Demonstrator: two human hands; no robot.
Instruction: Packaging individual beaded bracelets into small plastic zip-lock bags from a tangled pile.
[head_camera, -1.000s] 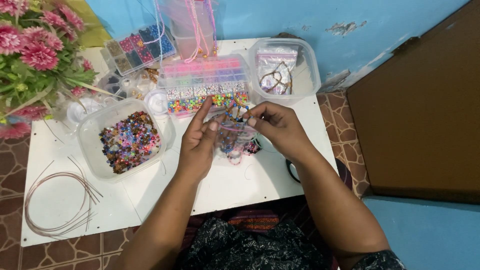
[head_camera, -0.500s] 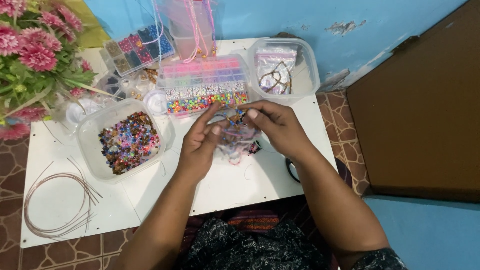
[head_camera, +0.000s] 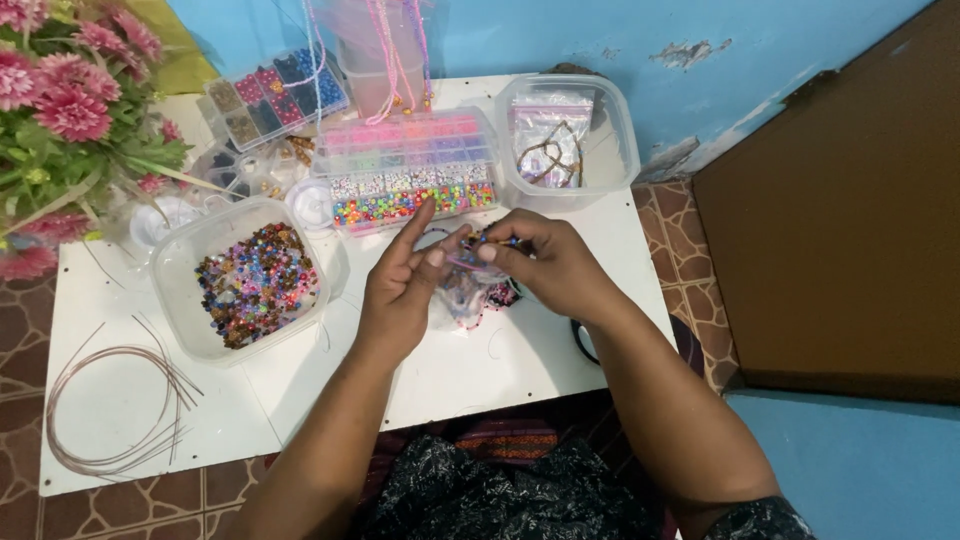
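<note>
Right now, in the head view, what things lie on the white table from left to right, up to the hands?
Coil of thin wire → square tub of mixed beads → left hand → beaded strand pinched between both hands → right hand.

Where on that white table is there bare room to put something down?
Bare patches: the near edge of the white table between the wire coil and the left hand, and the strip right of the right hand. The back is crowded: tub of mixed beads, compartment bead box, tub with bags, flowers.
</note>
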